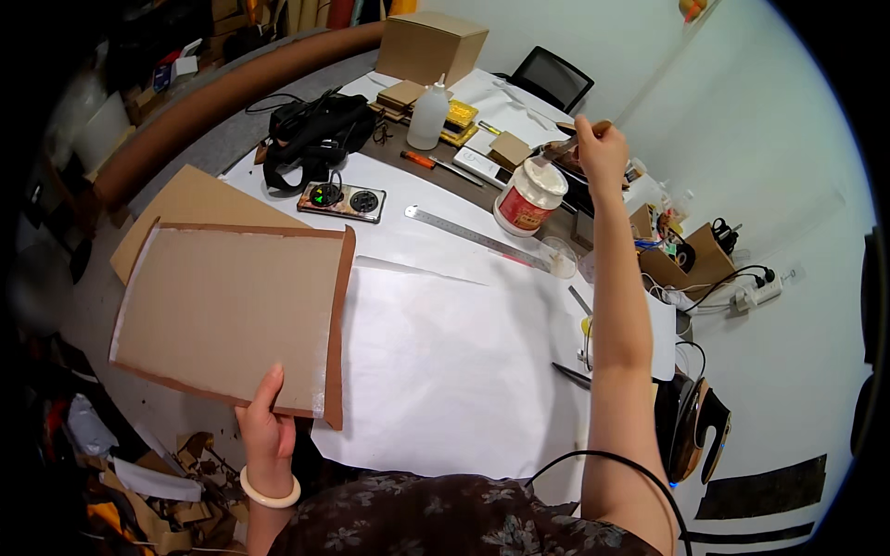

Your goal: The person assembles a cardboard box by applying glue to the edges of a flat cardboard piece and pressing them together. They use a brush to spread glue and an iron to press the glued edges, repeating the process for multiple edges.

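My left hand (267, 435) pinches the cardboard panel (227, 310) at lower left; its edges look already glued. My right hand (601, 148), upper centre, grips a brush (567, 144) over the glue jar (528, 196). Covering with the white sheet (436, 371) seems left.

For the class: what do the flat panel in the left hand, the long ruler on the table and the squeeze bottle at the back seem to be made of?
Panel: brown cardboard, matte, with whitish smeared edges. Ruler: probably steel, grey with a dull sheen. Squeeze bottle: translucent whitish plastic, likely soft, with a nozzle cap.
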`<state>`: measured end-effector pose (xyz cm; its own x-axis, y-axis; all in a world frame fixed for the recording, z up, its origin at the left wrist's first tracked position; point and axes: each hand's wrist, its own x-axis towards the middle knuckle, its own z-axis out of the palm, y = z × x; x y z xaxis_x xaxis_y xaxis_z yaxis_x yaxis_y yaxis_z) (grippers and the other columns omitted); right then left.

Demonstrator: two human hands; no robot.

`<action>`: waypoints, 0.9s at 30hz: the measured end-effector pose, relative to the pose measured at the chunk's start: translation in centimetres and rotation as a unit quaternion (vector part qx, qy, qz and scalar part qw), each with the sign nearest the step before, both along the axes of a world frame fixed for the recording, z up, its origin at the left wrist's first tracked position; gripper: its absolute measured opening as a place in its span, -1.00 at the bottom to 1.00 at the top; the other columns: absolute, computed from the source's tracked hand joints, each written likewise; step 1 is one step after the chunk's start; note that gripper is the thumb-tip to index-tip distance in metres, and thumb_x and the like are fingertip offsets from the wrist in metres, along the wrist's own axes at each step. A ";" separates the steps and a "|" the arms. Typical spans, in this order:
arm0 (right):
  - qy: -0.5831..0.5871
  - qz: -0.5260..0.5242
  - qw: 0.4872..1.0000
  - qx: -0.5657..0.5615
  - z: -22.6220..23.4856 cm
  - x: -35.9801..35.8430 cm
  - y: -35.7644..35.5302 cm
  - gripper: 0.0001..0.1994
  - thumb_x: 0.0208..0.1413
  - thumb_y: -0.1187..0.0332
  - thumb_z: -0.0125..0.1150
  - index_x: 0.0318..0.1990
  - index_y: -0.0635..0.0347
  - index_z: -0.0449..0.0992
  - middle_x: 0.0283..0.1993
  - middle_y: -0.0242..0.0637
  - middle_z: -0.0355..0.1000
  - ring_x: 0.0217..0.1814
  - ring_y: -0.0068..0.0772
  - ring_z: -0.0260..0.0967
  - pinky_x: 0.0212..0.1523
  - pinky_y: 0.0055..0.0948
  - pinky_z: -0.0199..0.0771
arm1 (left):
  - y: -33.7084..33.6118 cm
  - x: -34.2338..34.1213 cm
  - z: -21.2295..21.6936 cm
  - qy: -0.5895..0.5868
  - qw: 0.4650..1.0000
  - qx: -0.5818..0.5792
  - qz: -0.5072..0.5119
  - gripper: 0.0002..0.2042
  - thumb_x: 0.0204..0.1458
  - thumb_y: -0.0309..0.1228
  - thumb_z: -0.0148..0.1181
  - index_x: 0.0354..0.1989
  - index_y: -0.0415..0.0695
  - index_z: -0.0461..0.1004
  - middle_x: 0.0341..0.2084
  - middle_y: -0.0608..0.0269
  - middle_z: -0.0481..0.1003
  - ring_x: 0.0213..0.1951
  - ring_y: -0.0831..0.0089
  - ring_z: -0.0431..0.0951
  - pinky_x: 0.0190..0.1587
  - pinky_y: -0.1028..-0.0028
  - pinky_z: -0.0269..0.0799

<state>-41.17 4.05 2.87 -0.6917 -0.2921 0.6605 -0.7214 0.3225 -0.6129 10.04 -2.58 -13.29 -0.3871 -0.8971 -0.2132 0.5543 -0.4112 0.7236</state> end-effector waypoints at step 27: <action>-0.087 0.102 0.989 0.067 -1.5 1.1 -0.8 -0.64 0.12 0.14 0.24 -0.53 0.27 0.45 -0.58 -0.29 0.47 -0.61 -0.55 0.42 -0.55 -0.52 0.39 | 0.2 1.3 -1.3 0.014 0.999 0.011 -0.030 -0.56 0.12 -0.63 0.14 0.20 -0.29 0.26 0.07 0.12 0.40 0.11 0.33 0.43 0.14 0.33 0.39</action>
